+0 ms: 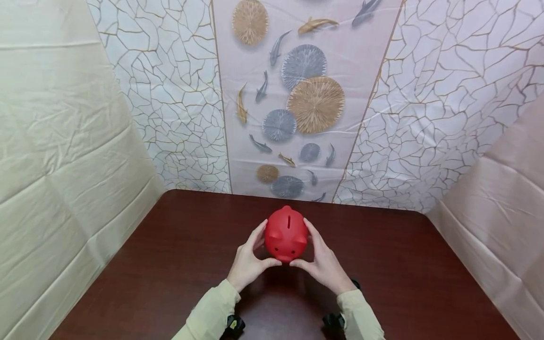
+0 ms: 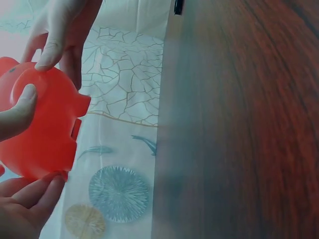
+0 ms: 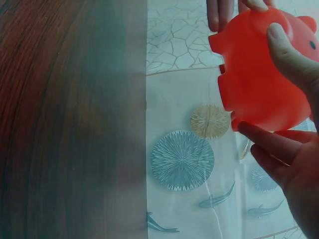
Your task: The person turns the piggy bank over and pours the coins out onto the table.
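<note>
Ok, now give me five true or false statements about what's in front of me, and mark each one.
1. The left hand and right hand both hold the red piggy bank. True.
2. Its feet are off the dark brown table. True.
3. The piggy bank is tipped upside down. False: it is upright, with its coin slot on top.
4. The backdrop behind the table shows printed fish. True.
5. The piggy bank faces the backdrop. False: its snout points the opposite way.
</note>
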`<action>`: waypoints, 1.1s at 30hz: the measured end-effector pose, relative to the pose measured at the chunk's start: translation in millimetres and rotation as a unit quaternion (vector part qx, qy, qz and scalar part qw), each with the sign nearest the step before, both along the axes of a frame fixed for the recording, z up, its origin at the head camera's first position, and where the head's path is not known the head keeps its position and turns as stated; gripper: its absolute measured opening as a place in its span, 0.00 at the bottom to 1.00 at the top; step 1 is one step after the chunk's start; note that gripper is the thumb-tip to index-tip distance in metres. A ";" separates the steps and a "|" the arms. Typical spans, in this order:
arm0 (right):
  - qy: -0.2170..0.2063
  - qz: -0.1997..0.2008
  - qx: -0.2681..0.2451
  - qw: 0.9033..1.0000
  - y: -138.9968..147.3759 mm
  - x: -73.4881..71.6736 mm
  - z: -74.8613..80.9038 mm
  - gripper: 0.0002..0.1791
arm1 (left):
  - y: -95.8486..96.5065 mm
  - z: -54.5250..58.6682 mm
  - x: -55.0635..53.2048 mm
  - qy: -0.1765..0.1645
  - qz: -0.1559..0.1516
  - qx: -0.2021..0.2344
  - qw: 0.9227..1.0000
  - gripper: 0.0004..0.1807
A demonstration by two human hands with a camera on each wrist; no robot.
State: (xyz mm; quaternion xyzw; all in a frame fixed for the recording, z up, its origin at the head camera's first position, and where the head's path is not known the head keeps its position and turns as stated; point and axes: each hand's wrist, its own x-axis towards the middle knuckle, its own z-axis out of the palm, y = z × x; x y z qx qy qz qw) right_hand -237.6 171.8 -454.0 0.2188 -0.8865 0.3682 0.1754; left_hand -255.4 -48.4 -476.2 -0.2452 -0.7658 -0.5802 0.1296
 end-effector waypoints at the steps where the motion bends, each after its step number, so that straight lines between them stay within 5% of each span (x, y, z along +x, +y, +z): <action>1: 0.011 0.002 0.000 1.000 0.1 0.2 0.4 0.62 | 0.0 0.4 0.3 0.010 0.000 0.002 1.000 0.54; 10: 0.102 0.032 -0.002 0.994 -0.9 0.1 -0.2 0.64 | 1.2 1.8 7.3 0.051 0.023 0.006 0.998 0.53; 20: 0.222 0.044 0.002 0.974 -3.9 -4.0 -2.7 0.51 | 2.0 4.8 4.8 0.212 0.032 0.001 0.977 0.50; 28: 0.303 0.065 -0.023 0.950 -10.8 -7.1 -6.1 0.35 | 3.7 5.1 8.4 0.224 0.037 0.005 0.974 0.48; 33: 0.306 0.064 -0.021 0.950 -11.0 -6.6 -6.7 0.34 | 3.6 4.9 7.4 0.230 0.040 0.003 0.972 0.48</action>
